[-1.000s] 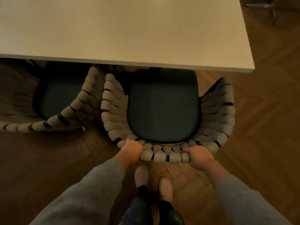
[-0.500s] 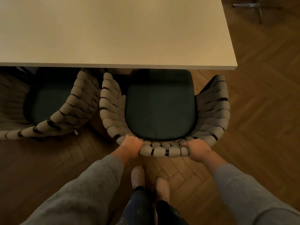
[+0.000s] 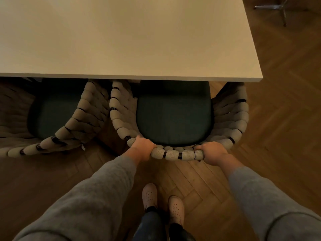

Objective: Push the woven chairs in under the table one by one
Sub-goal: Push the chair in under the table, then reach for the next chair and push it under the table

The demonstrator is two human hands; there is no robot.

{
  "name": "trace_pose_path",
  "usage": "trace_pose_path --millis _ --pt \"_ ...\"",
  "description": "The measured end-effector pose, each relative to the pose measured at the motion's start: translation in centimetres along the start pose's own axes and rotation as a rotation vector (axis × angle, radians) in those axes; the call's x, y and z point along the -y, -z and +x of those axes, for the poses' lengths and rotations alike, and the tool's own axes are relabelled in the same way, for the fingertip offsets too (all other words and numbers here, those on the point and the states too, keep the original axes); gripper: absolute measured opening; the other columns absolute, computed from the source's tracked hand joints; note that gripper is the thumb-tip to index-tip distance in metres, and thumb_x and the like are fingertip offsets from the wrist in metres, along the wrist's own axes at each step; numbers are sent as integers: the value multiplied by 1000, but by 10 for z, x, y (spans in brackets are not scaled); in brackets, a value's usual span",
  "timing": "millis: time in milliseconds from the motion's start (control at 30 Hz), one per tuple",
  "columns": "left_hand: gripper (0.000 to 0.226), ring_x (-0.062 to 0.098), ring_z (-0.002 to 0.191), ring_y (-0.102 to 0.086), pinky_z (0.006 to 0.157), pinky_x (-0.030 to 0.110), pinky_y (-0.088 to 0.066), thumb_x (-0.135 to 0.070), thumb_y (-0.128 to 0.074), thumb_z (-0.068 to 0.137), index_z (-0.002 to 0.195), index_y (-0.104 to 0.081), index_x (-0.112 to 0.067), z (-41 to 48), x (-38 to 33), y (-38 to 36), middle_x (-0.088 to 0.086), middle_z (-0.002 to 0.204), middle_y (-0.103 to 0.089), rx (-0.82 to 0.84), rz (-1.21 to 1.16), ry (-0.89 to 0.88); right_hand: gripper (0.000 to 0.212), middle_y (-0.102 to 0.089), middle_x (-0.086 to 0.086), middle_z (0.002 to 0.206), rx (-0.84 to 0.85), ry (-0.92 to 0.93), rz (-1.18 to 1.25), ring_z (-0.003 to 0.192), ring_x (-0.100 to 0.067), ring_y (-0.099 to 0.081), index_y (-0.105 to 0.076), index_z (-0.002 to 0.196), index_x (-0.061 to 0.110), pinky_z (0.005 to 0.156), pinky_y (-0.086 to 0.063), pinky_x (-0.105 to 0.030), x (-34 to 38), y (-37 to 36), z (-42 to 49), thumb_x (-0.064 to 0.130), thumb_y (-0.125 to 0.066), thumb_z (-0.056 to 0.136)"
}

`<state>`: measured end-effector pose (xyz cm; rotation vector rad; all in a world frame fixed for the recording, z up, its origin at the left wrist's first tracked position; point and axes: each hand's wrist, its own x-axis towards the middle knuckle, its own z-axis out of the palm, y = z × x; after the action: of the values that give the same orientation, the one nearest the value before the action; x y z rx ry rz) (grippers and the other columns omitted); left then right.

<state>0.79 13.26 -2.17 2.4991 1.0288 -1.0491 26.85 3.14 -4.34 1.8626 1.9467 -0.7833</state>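
A woven chair (image 3: 231, 117) with thick beige rope and a dark green seat cushion (image 3: 173, 117) stands in front of me, its front tucked under the pale table (image 3: 132, 39). My left hand (image 3: 141, 146) grips the left part of its curved backrest rim. My right hand (image 3: 212, 150) grips the rim on the right. A second woven chair (image 3: 81, 117) of the same kind stands to the left, its seat partly under the table edge.
Herringbone wood floor (image 3: 281, 129) lies all around. My two feet in pale perforated shoes (image 3: 150, 195) stand just behind the chair. A metal leg of some other furniture (image 3: 282, 9) shows at the top right, past the table's right end.
The chair under my hands has slid forward, so more of its cushion is under the table edge. Both hands keep the same grip and my feet have stepped forward.
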Motion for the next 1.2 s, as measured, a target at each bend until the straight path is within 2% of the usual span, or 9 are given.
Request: trace_pose_path --millis 200,500,567,667,767,833,933,1067,1200 --pt "37 22 118 -53 110 51 -30 -24 -58 91 127 -51 -30 5 7 -5 -2 123 -59 -9 38 -13 38 -62 7 109 20 5 -19 104 -17 -59 -57 119 38 78 -40 -29 3 1 6 20 -55 86" --pt "44 27 125 -49 112 59 -20 -22 -58 90 132 -48 -28 5 12 -26 2 131 -56 -41 103 -25 48 -60 5 121 50 -32 -72 111 -19 -56 -51 129 41 87 -45 -32 19 -4 4 22 -58 86" --pt "57 28 134 -40 114 60 -12 -28 -59 90 143 -38 -30 5 12 -30 5 142 -46 -101 57 -62 56 -58 4 125 136 -76 -85 114 -19 -55 -46 134 42 90 -45 -34 18 -1 3 26 -63 83" --pt "77 28 146 -17 114 58 1 -37 -66 86 150 -23 -31 -11 23 -40 7 156 -25 -254 -97 -86 80 -56 5 130 220 -121 -93 117 -19 -54 -36 142 40 94 -46 -35 35 9 6 51 -74 72" --pt "90 27 148 3 113 48 10 -35 -67 86 153 -8 -32 -37 55 -62 10 161 0 -381 -164 -59 95 -53 1 136 141 -58 -48 121 -20 -53 -26 149 35 95 -46 -35 90 23 21 66 -69 70" --pt "92 27 147 9 113 47 10 -34 -67 86 153 -5 -33 -60 88 -82 9 161 7 -461 -198 14 97 -48 -3 142 62 12 22 124 -23 -50 -20 151 34 95 -46 -37 142 31 38 69 -66 73" --pt "94 26 146 15 113 46 10 -36 -67 85 153 -2 -31 -95 147 -113 10 161 11 -487 -228 137 94 -40 -5 146 -84 82 150 128 -26 -45 -16 152 34 99 -44 -40 225 41 62 64 -64 78" --pt "95 27 148 10 114 44 8 -39 -66 86 154 -1 -30 -152 238 -159 11 161 8 -472 -317 292 88 -20 -5 159 -254 136 153 146 -26 -18 -13 152 36 118 -20 -44 344 47 95 55 -65 83" --pt "95 28 147 12 117 48 4 -41 -66 86 154 0 -30 -205 324 -197 10 161 12 -396 -341 359 88 -12 -6 162 -295 166 82 149 -24 -6 -14 153 32 120 -5 -45 441 44 125 49 -67 84"
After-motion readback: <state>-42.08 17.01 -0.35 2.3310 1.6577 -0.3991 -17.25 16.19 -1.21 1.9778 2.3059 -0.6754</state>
